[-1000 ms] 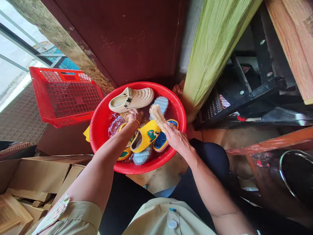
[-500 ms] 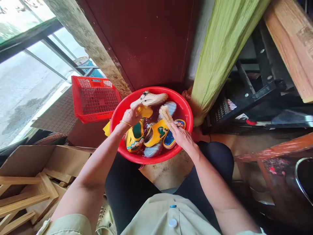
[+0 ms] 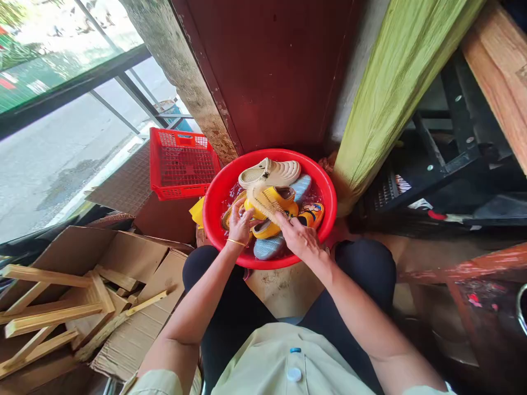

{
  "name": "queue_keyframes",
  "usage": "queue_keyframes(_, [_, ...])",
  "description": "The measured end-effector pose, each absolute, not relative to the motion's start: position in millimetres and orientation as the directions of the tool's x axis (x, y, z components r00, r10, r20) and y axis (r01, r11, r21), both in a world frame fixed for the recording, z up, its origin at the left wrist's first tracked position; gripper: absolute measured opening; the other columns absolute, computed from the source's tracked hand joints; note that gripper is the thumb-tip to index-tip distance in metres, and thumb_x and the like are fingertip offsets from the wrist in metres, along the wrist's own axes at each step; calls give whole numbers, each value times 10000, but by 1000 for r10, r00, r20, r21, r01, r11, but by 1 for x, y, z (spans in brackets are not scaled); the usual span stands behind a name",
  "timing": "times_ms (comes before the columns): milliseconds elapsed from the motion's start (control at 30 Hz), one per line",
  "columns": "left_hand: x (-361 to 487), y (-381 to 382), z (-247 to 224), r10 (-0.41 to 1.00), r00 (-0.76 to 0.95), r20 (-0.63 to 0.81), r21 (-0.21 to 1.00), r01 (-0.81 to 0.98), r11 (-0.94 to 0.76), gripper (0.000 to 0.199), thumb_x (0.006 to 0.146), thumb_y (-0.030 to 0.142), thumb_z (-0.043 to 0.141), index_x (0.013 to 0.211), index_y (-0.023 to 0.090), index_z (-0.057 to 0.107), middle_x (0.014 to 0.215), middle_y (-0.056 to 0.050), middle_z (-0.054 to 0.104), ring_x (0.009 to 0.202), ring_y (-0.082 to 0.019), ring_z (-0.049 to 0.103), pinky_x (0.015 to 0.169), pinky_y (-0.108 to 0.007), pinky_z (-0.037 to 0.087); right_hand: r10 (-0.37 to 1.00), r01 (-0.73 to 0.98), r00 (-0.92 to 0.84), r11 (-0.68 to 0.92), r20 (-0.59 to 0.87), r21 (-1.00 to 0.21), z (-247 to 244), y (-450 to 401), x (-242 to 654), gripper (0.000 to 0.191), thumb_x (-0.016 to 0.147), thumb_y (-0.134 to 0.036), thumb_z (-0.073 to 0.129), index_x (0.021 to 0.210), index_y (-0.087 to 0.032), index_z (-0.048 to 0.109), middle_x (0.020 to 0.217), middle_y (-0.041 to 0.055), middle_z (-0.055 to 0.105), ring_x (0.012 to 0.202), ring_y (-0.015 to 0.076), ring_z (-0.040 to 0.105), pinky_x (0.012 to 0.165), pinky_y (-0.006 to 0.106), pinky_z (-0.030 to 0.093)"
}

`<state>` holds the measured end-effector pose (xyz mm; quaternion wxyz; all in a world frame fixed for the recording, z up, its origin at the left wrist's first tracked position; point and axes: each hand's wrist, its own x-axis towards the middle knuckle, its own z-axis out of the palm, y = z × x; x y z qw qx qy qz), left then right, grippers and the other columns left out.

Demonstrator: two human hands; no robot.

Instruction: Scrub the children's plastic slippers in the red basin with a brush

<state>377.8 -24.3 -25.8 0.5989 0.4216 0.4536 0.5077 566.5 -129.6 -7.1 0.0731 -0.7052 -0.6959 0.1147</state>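
Observation:
A red basin [image 3: 331,219] of water stands between my knees with several clogs in it. My left hand [image 3: 239,222] is closed on a yellow clog [image 3: 284,193], held above the others. In my right hand [image 3: 300,237] is a scrub brush [image 3: 265,204] with pale bristles, its blurred head against or just over the yellow clog. Behind lies a beige clog [image 3: 275,171] on its side. A grey-blue sole [image 3: 268,248] shows at the near side, and a yellow clog with a colourful strap [image 3: 312,215] sits at the right.
To the left of the basin is a red plastic crate [image 3: 185,164]. Wood pieces lie in a cardboard box [image 3: 135,255] at lower left. A green curtain [image 3: 379,99] hangs close at right, with a dark red door [image 3: 267,77] behind.
My left hand has lifted a yellow clog and turned it. The brush in my right hand has moved left onto or over it. The camera view has shifted a little left.

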Motion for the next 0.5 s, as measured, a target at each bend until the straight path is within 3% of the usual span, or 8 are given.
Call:
queue_keyframes(133, [379,-30,-47,992,78,-94,967,-228,110,694,686,414,868,1283,235,562,1010,-31,652,802,-164,683,674,-287,630,984,977,100,-125,-144,-174,-9,-117,578,636,1090,-269,279,1704,-361,139,1215,152,702,936,270,731,814,379,556])
queue_keyframes(267, [372,-29,-49,983,182,29,998,-54,-20,624,755,405,815,1285,230,535,1097,-59,659,842,-176,690,718,-315,634,960,948,223,-254,-172,-192,-14,-109,603,601,1097,-289,299,1696,-300,242,1237,156,719,1004,279,722,820,365,555])
queue_keyframes(367, [374,-35,-53,939,311,150,978,93,-187,619,804,323,731,1363,218,487,1210,-110,669,927,-205,708,793,-348,630,982,960,139,-165,-128,-226,-16,-117,595,582,1113,-343,281,1692,-284,263,1229,139,723,992,259,722,799,327,556])
queue_keyframes(500, [380,-42,-60,876,350,330,849,296,-438,828,762,169,627,1540,194,345,1331,-151,661,1180,-274,670,1021,-459,566,987,980,89,-111,-135,-166,-15,-130,587,581,1112,-344,272,1692,-338,245,1181,133,729,910,253,738,747,324,557])
